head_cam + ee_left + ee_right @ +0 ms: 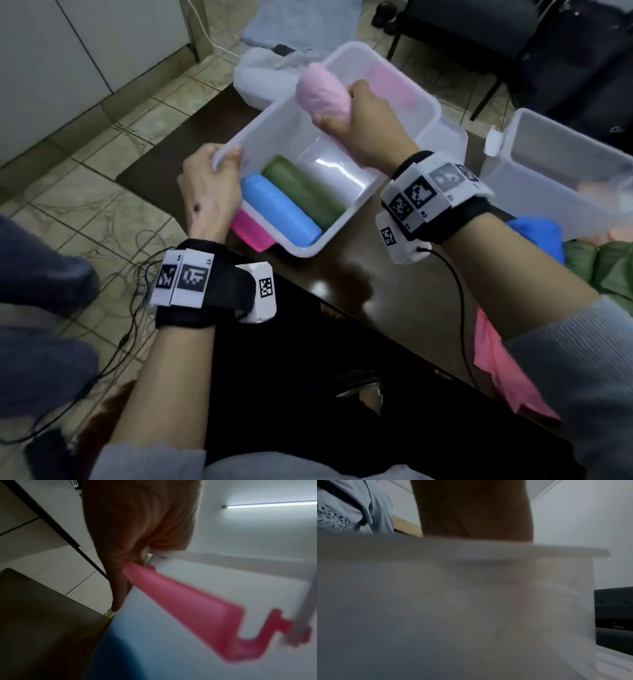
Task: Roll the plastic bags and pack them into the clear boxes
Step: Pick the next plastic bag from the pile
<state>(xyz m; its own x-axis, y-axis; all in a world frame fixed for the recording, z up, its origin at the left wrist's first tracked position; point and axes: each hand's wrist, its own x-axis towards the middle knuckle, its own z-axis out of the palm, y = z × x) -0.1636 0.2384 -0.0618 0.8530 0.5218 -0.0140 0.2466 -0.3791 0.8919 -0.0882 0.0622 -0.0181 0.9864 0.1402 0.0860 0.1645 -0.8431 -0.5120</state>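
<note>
A clear box [356, 200] stands tilted on the dark table, with a pink latch [251, 231] on its near end. Inside lie a rolled blue bag [281, 212] and a rolled green bag [303, 192], side by side. My left hand [209, 192] grips the box's left rim; in the left wrist view its fingers [118, 582] curl over the rim beside the pink latch [188, 609]. My right hand [356, 123] holds a rolled pink bag [322, 92] above the box's open half. In the right wrist view, the blurred box wall [471, 601] hides the fingers.
A second clear box [561, 178] stands at the right. Loose blue [537, 236], green [609, 270] and pink bags [507, 373] lie on the table's right side. A white bag [260, 75] sits beyond the box. Cables trail over the tiled floor [113, 219] on the left.
</note>
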